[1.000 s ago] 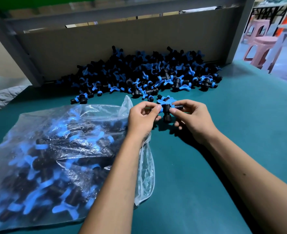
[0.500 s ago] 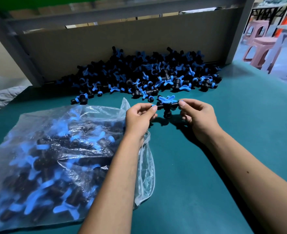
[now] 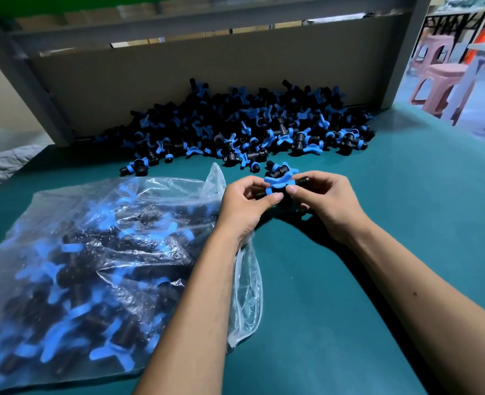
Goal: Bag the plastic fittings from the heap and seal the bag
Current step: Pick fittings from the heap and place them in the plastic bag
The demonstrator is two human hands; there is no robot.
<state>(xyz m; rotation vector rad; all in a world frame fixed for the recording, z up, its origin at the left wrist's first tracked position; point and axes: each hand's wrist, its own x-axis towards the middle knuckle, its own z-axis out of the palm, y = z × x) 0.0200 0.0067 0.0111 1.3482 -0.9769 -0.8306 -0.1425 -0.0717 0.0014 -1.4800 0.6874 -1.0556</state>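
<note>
I can read no writing or brand anywhere; at frame centre my left hand (image 3: 245,208) and right hand (image 3: 328,206) both pinch one black tee fitting (image 3: 281,185) with blue wing-shaped handles, thumbs and fingers curled round it just above the teal table (image 3: 378,223); the heap of like fittings (image 3: 250,126), too many to count, lies in the upper middle against a grey board (image 3: 207,78); one clear plastic bag (image 3: 98,266), well filled, lies lower left, its mouth under my left wrist; pink stools (image 3: 438,81) stand upper right.
</note>
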